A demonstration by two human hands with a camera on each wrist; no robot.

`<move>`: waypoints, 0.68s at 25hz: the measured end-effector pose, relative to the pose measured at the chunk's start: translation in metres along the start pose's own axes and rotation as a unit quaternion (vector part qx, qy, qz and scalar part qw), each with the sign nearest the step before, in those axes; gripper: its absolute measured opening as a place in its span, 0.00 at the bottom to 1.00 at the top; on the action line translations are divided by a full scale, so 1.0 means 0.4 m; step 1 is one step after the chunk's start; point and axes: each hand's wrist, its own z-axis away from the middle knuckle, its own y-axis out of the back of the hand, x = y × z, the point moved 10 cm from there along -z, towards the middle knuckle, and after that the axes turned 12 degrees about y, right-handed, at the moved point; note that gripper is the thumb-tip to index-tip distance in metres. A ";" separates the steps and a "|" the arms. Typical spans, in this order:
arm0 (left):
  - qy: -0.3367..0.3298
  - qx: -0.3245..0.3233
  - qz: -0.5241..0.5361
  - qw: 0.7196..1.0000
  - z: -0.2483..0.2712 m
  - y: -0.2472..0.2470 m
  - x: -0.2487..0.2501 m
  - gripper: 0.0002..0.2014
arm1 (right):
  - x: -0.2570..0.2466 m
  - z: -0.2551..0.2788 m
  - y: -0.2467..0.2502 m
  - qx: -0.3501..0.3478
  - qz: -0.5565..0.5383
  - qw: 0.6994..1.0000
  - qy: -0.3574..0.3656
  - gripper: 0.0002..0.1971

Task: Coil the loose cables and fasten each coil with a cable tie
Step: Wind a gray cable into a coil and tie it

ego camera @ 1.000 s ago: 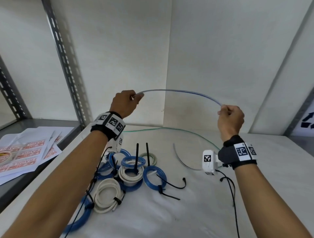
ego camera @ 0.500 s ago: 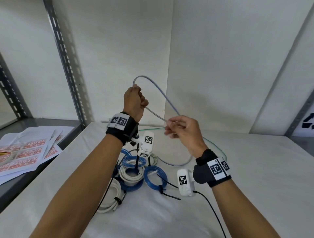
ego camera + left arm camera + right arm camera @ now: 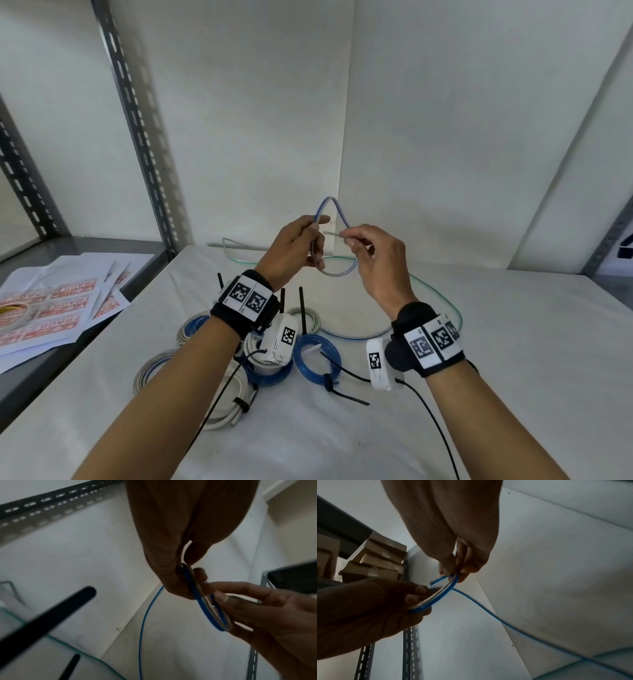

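Blue cable [image 3: 337,270] looped between left hand [image 3: 294,248], right hand [image 3: 378,265] grip.

Head view looking down, wrist views close, facing opposite, sharing hands [image 3: 329,253]

Both arms reach forward, raised above the table. The left hand [image 3: 296,247] and the right hand [image 3: 376,257] are close together, each with fingers curled, pinching the blue cable [image 3: 337,219].
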 end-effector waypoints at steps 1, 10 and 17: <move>0.002 -0.007 -0.028 1.000 0.002 -0.007 0.003 0.15 | -0.005 -0.002 -0.016 -0.030 0.013 0.999 0.018 0.09; 0.038 -0.125 -0.333 0.934 0.037 -0.035 0.014 0.15 | -0.041 0.026 -0.060 -0.112 0.062 0.988 0.086 0.28; 0.059 -0.145 -0.368 0.916 0.050 -0.004 -0.012 0.14 | -0.056 -0.005 -0.056 -0.135 0.184 0.961 0.158 0.09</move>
